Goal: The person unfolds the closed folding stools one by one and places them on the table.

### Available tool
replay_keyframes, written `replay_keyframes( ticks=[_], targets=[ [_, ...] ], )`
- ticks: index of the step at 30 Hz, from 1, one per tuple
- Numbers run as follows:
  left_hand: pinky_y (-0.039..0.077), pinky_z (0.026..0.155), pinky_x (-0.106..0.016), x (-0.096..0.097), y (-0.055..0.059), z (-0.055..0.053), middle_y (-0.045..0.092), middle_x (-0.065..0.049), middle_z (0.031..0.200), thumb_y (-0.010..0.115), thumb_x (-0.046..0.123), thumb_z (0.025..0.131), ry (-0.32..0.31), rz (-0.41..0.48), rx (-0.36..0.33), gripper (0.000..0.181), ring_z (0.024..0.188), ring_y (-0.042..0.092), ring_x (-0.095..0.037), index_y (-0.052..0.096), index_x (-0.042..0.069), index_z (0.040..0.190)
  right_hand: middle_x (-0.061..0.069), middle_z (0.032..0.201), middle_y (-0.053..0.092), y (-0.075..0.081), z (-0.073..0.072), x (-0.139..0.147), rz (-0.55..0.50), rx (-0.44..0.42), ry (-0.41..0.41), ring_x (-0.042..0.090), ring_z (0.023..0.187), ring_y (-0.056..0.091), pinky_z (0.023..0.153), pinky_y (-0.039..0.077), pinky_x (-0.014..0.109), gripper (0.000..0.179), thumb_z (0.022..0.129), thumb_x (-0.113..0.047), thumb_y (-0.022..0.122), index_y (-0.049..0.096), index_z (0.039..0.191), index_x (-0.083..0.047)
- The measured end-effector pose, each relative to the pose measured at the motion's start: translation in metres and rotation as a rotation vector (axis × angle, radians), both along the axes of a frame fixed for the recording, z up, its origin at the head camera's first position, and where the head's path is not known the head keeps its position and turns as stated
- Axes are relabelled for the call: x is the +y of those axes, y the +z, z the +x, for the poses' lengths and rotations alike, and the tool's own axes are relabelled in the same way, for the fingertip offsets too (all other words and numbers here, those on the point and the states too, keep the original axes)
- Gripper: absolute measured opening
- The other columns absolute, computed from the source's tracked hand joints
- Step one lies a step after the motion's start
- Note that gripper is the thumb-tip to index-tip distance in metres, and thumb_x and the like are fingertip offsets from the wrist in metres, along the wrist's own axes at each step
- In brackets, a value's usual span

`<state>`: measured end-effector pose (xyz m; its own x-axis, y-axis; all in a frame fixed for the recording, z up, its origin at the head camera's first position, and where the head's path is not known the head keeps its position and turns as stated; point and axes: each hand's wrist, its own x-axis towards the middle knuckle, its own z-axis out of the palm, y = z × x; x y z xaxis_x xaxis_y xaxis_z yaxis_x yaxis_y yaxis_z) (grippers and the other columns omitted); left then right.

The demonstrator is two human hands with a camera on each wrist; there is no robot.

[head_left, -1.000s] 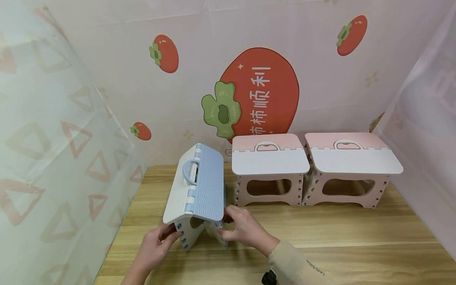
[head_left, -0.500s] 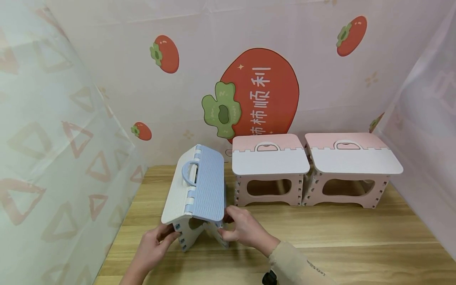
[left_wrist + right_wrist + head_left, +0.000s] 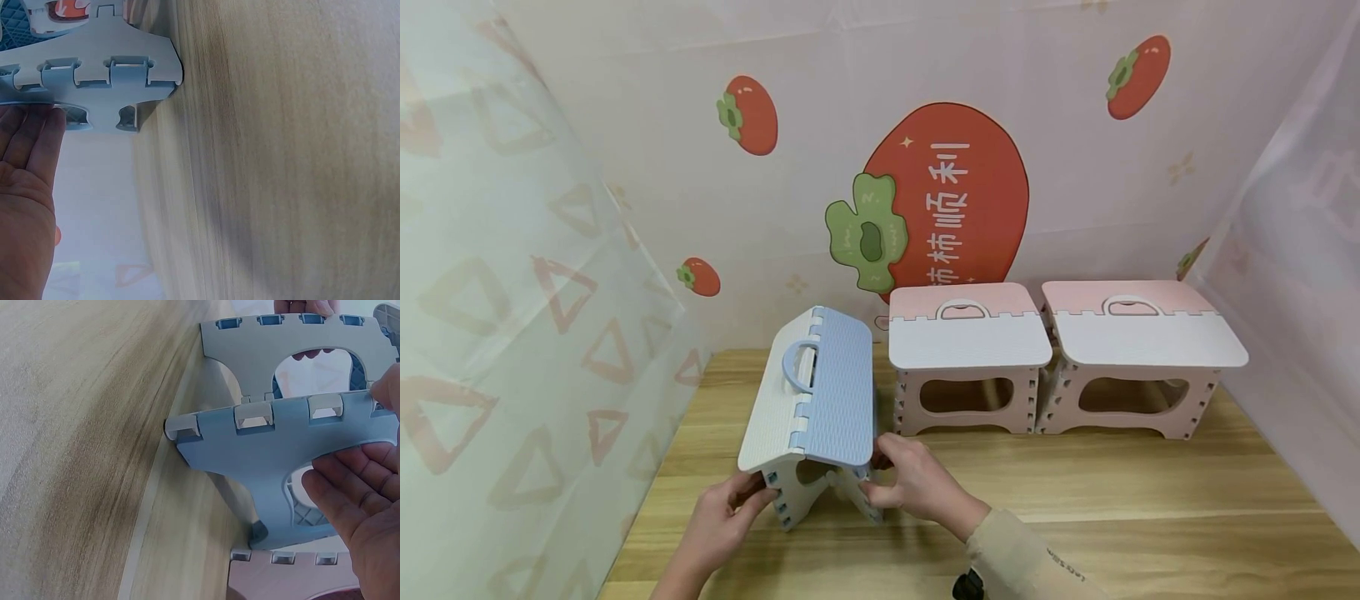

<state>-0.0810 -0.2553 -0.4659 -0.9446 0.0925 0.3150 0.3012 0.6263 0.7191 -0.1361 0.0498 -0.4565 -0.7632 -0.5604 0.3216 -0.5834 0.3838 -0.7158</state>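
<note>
A folding step stool (image 3: 838,392) with one white and one light blue top panel stands half unfolded on the wooden table, its top bent like a roof. My left hand (image 3: 718,521) grips its left leg panel, thumb on the front edge and fingers behind. My right hand (image 3: 921,483) holds the right leg panel. In the right wrist view, the right fingers (image 3: 334,481) lie against the blue leg panel (image 3: 250,440) by its cutout, with the thumb at its hinged edge. In the left wrist view, the left fingertips (image 3: 47,140) go under the stool's side (image 3: 112,87).
Two pink and white folding stools stand unfolded to the right, the nearer one (image 3: 970,346) close beside the far one (image 3: 1142,325). A printed cloth (image 3: 775,208) hangs behind and at both sides. Bare wooden table (image 3: 1075,517) lies in front.
The stool's left side has shifted slightly left, so its leg panels stand a little wider apart. My left hand moved with it; my right hand has hardly moved.
</note>
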Motion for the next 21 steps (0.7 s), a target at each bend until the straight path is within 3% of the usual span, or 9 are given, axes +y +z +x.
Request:
replay_keyframes(
  ticks=[14,21],
  targets=[
    [0.061,0.068,-0.025,-0.0013,-0.0002,-0.0008,0.077,-0.009,0.110,0.073,0.008,0.094,-0.003,0.027,-0.047,0.028,0.094,0.070,-0.002,0.072,0.008,0.122,-0.001,0.104,0.068,-0.0042,0.0000,0.0023,-0.007,-0.003,-0.005,0.018,0.094,0.067,0.081,0.057,0.024,0.024,0.090,-0.018,0.076,0.065,0.111,-0.013],
    [0.061,0.078,-0.026,-0.0096,0.0083,0.0030,0.075,-0.012,0.117,0.070,0.015,0.098,-0.004,0.016,-0.148,0.031,0.102,0.070,-0.008,0.070,0.004,0.127,0.002,0.114,0.070,-0.0008,-0.0019,0.0100,0.018,-0.025,0.034,0.020,0.105,0.067,0.090,0.059,0.036,0.028,0.097,-0.023,0.071,0.065,0.122,-0.011]
  ],
)
